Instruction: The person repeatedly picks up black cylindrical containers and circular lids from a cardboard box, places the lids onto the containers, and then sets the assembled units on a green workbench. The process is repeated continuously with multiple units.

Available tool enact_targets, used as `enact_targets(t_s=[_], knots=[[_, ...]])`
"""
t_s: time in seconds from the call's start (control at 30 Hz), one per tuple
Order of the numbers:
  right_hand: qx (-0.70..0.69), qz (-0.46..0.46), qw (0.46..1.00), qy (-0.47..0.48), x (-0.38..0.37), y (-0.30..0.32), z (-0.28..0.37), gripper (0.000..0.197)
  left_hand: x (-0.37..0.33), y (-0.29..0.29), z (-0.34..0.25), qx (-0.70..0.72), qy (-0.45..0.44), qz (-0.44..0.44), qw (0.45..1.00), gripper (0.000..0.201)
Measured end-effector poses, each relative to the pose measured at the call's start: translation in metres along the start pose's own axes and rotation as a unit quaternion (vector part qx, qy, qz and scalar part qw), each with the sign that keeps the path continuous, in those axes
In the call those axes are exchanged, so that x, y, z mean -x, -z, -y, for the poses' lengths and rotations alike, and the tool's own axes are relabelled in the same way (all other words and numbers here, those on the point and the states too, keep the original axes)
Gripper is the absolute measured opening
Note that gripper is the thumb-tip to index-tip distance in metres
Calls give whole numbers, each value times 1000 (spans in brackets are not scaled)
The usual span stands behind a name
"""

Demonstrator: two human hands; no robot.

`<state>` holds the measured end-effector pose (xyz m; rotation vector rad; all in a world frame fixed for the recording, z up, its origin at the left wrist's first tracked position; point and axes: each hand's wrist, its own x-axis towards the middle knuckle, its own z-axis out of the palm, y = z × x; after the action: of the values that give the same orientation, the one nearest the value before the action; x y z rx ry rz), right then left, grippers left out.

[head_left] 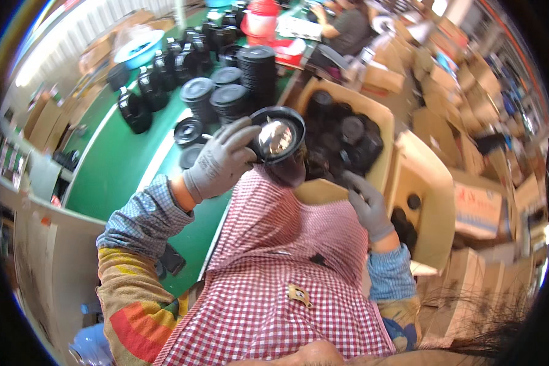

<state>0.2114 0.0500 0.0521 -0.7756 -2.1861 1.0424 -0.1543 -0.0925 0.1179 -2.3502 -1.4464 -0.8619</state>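
My left hand, in a grey glove, grips the rim of a black round cup-shaped housing above the edge of the green table. A shiny, mirror-like surface shows inside the housing. My right hand, also gloved in grey, is beside the near edge of a carton of black round parts. Its fingers stretch toward those parts, with thumb and fingers apart and nothing visible between them. On the table just beyond my left hand lie a black ring-shaped part and stacks of black discs.
Rows of black parts, a light-blue basin and a red container stand on the green table. Another open carton is at my right, before piled cardboard. A co-worker sits at the far end.
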Motion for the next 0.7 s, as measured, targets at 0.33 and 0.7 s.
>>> enact_targets(t_s=[0.33, 0.7], knots=[[-16, 88, 996, -29, 48, -34, -55, 58, -8, -133, -60, 272, -177, 226, 919, 23], [-114, -35, 980, -159, 97, -68, -37, 48, 30, -193, -25, 398, 91, 280, 869, 36]])
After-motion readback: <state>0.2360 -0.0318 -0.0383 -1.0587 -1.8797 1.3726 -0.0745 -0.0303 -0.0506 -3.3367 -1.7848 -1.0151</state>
